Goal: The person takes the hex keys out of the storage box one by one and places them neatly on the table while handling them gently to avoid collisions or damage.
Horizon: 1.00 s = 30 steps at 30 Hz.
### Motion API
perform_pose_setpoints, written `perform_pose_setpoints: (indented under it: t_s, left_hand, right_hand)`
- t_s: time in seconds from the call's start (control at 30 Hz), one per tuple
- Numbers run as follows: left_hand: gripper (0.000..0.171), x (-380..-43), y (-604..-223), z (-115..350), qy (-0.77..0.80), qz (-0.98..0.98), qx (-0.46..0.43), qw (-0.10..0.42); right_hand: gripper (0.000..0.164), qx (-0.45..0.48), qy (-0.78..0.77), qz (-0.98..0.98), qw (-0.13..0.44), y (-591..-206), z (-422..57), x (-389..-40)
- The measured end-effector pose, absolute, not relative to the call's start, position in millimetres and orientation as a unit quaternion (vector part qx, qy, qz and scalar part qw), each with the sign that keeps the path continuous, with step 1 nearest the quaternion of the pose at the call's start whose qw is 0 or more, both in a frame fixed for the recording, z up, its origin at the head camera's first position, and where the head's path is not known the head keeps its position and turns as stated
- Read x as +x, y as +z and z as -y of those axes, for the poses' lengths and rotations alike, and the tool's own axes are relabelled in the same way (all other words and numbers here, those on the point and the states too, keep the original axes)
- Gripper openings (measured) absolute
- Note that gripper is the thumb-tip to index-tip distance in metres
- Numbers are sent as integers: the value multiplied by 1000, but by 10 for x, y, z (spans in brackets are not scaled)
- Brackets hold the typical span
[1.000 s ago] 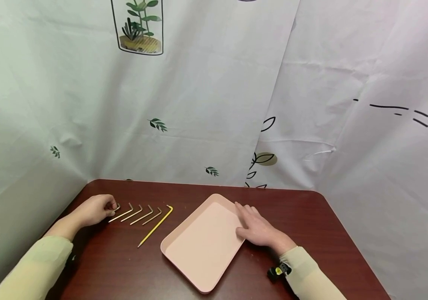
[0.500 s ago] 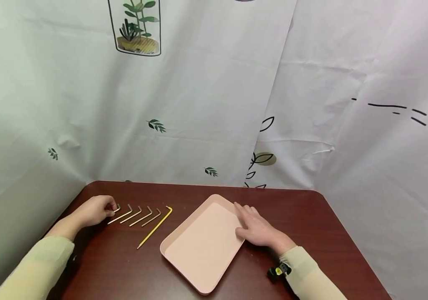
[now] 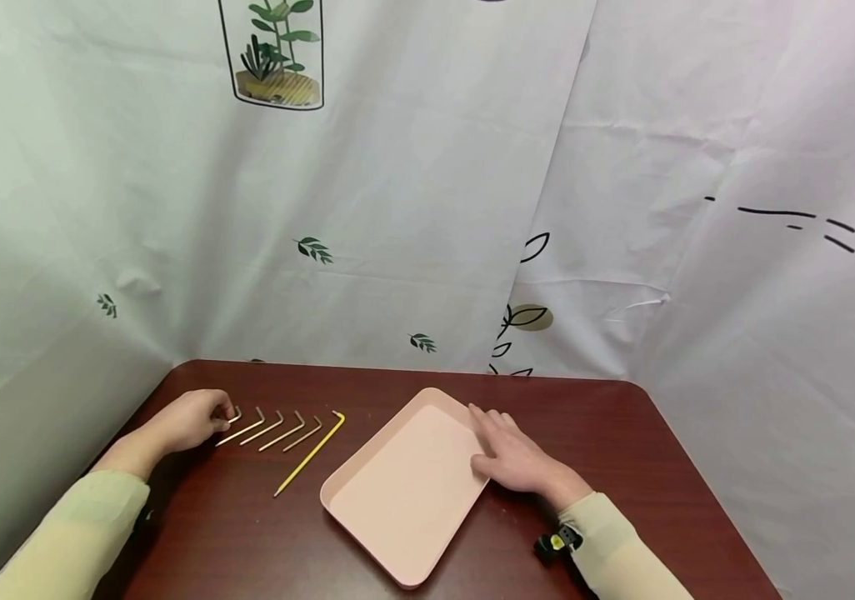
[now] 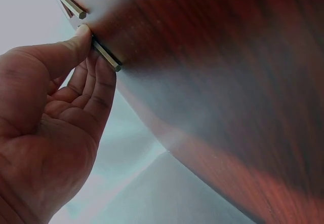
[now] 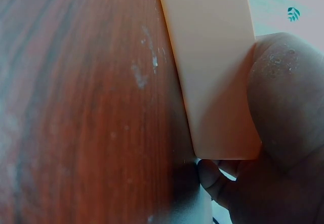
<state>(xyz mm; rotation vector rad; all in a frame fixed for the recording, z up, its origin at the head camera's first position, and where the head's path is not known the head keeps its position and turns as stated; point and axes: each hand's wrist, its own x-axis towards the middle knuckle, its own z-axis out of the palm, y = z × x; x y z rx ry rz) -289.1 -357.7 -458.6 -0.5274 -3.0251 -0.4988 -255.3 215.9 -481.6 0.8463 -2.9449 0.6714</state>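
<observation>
At the left end of a row of L-shaped hex keys, my left hand pinches a brass-coloured hex key between thumb and fingers. Its short arm shows past the fingers in the left wrist view; my hand covers most of the rest. Several matching hex keys lie in line to its right on the table, and a longer yellow hex key ends the row. My right hand holds the right corner of a pink rectangular tray, thumb over the rim and fingers along the far side. That corner is hidden under the hand.
The dark red wooden table has rounded back corners. White printed cloth hangs behind it and at both sides. A small black device is strapped at my right wrist. The tray stands diagonally, right of the yellow key.
Both hands, the tray and the row of hex keys stay in nearly the same places. The head view shifts slightly.
</observation>
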Motion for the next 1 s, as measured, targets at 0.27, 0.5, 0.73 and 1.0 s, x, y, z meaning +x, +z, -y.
perform_pose_setpoints:
  t_s: [0.27, 0.5, 0.73, 1.0]
  left_hand:
    - [16, -2891, -4586, 3567, -161, 972, -170, 14]
    - [16, -2893, -4582, 3580, -167, 971, -168, 12]
    - [16, -2917, -4604, 3618, -166, 972, -166, 16]
    - [16, -2931, -4625, 3646, -178, 971, -162, 15]
  right_hand:
    - [89, 269, 213, 939, 0, -4826, -2165, -2546]
    - [89, 266, 216, 939, 1, -4821, -2166, -2545]
    - [89, 260, 218, 941, -1, -4824, -2156, -2546]
    - [89, 267, 217, 939, 5, -4836, -2160, -2559]
